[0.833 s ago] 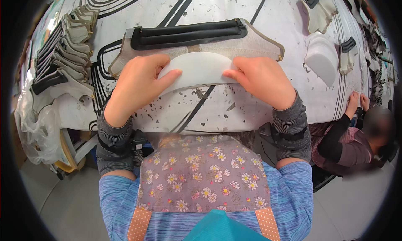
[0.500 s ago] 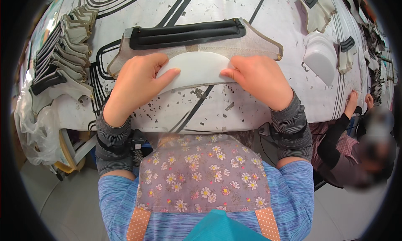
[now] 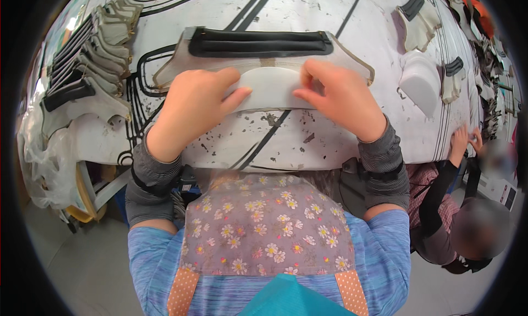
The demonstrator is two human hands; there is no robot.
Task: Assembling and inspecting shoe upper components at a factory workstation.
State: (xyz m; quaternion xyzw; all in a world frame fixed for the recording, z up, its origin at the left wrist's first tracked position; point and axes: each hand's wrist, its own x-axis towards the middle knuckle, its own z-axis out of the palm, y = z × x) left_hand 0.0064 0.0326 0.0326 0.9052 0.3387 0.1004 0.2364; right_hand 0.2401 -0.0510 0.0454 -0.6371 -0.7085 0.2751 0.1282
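A thin white half-moon pad [image 3: 270,90] lies along the near edge of a beige shaped piece [image 3: 349,63] with a black padded strip [image 3: 261,43] at its far side. The pad's curved edge faces away from me and overlaps the beige piece. At its left end, my left hand [image 3: 201,104] is closed, thumb on top and the other fingers mostly hidden. My right hand [image 3: 344,96] is curled at the right end, thumb on the pad's face and index finger bent at the edge, with a small gap between them.
Several similar beige and black pieces [image 3: 99,57] stand in a row at the left. At the right are a stack of white half-moon pads [image 3: 419,82] and two beige pieces with black strips [image 3: 418,22]. A co-worker's hands [image 3: 465,143] rest at the table's right edge. Clear plastic [image 3: 49,173] hangs at the left.
The beige piece and white pad appear shifted slightly right in the picture. My left hand has come closer to my right, and my right fingers look more bent. The co-worker's hands have come together.
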